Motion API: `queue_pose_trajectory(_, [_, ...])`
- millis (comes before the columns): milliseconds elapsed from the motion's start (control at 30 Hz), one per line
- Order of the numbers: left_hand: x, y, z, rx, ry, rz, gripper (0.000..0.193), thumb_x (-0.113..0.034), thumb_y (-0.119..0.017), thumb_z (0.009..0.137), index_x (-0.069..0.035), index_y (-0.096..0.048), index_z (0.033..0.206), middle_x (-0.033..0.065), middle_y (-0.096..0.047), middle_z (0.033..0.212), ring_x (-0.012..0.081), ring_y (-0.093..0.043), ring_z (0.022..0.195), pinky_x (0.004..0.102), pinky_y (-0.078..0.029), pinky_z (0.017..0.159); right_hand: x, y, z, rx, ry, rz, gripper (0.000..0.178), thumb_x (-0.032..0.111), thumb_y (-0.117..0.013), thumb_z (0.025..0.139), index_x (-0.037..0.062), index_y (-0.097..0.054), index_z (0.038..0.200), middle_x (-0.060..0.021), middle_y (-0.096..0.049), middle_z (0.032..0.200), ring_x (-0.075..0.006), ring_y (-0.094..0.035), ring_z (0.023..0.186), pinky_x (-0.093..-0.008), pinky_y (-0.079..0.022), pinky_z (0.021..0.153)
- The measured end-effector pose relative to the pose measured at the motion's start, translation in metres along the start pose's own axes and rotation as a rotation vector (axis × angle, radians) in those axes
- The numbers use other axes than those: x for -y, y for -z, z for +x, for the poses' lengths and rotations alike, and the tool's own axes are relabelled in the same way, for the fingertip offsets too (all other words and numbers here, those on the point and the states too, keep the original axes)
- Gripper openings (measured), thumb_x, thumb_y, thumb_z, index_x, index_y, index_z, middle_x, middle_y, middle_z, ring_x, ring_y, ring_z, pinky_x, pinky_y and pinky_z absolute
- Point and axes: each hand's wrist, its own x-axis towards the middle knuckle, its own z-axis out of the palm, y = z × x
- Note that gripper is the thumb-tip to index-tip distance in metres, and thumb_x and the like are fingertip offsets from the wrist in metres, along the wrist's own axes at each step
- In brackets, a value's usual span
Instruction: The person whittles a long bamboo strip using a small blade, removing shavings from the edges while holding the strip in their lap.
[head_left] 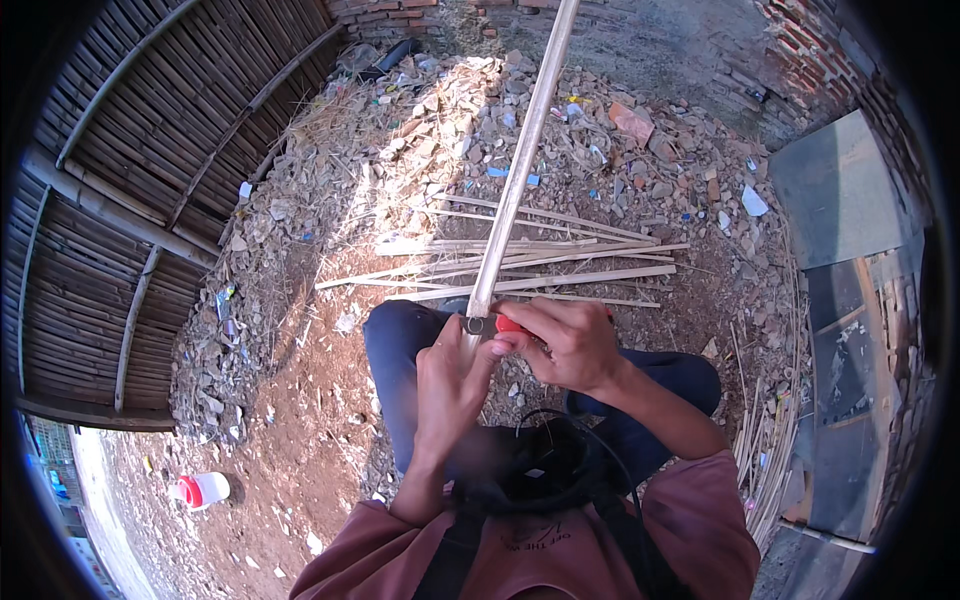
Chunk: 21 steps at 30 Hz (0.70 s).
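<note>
A long pale bamboo strip (522, 165) runs from my hands up past the top edge of the view. My left hand (446, 380) is closed round its near end, the thumb pointing toward the right hand. In my right hand (574, 345) is a red-handled tool (509, 325) with a dark metal head, which has a round ring-like part. That head lies across the strip, touching it near its lower end. My fingers cover much of the handle, so the tool's exact kind does not show. Both hands meet between my bent knees.
Several cut bamboo strips (560, 262) lie crossed on the ground beyond my knees. Rubble (440, 120) spreads toward the brick wall (670, 50). A bamboo-slat wall (130, 190) stands at left, panels (835, 190) at right. A white-and-red container (205, 490) lies lower left.
</note>
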Motion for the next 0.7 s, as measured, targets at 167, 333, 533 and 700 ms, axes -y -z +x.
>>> queue_pose_trajectory(167, [-0.005, -0.001, 0.001, 0.013, 0.014, -0.027, 0.035, -0.03, -0.078, 0.102, 0.003, -0.068, 0.11, -0.0021, -0.061, 0.071, 0.0043, -0.048, 0.065, 0.0262, -0.038, 0.056, 0.002, -0.003, -0.003, -0.022, -0.002, -0.063, 0.03, 0.031, -0.076, 0.097, 0.01, -0.075, 0.117, -0.0049, -0.068, 0.077, -0.0238, -0.072, 0.065, -0.0386, -0.054, 0.053])
queue_pose_trajectory(333, [-0.007, 0.0, -0.001, 0.008, 0.033, -0.053, 0.032, -0.029, -0.078, 0.102, 0.002, -0.07, 0.108, -0.0053, -0.06, 0.072, 0.0024, -0.045, 0.066, 0.0247, -0.035, 0.056, 0.007, -0.004, -0.002, -0.034, -0.009, -0.084, 0.034, 0.032, -0.077, 0.097, 0.0082, -0.074, 0.121, -0.0053, -0.069, 0.079, -0.024, -0.072, 0.066, -0.0384, -0.055, 0.054])
queue_pose_trajectory(533, [0.0, -0.009, -0.002, -0.033, 0.11, -0.214, 0.025, -0.023, -0.076, 0.104, 0.001, -0.072, 0.11, -0.0078, -0.061, 0.075, 0.0003, -0.046, 0.068, 0.0217, -0.036, 0.058, 0.008, 0.0, 0.0, -0.048, -0.056, -0.125, 0.04, 0.033, -0.076, 0.097, 0.0073, -0.073, 0.127, -0.0055, -0.072, 0.084, -0.0244, -0.072, 0.067, -0.0373, -0.055, 0.056])
queue_pose_trajectory(700, [-0.012, -0.001, -0.001, -0.001, 0.04, -0.149, 0.024, -0.021, -0.076, 0.104, 0.001, -0.071, 0.113, -0.0078, -0.061, 0.077, 0.0001, -0.048, 0.069, 0.0209, -0.038, 0.059, -0.002, 0.003, 0.002, -0.008, 0.004, -0.04, 0.035, 0.03, -0.076, 0.097, 0.0078, -0.075, 0.123, -0.0058, -0.073, 0.085, -0.025, -0.072, 0.067, -0.038, -0.056, 0.056])
